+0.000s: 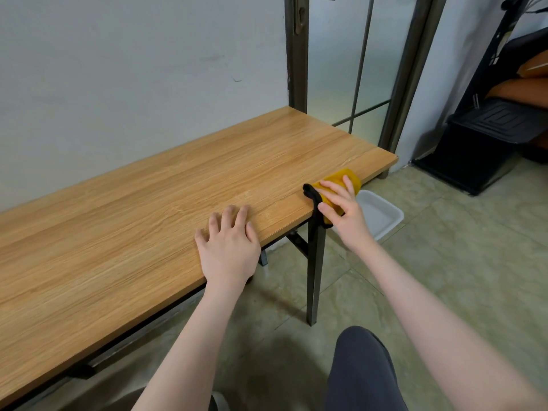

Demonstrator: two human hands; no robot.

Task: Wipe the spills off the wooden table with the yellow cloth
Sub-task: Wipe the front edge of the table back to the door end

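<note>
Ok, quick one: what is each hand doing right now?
Left hand: open, flat on the wooden table, holding nothing.
Right hand: pressed on the yellow cloth at the table's front edge, fingers spread over it.

Home room, tiled floor (444, 277), frosted-glass door (350, 63), wooden table (148, 209)

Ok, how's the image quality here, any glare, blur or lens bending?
Head view: soft, even light, no hard glare on the wooden table; wide-angle bending bows the door frame; mild softness around the right hand on the yellow cloth; faint shadow under the left hand.
</note>
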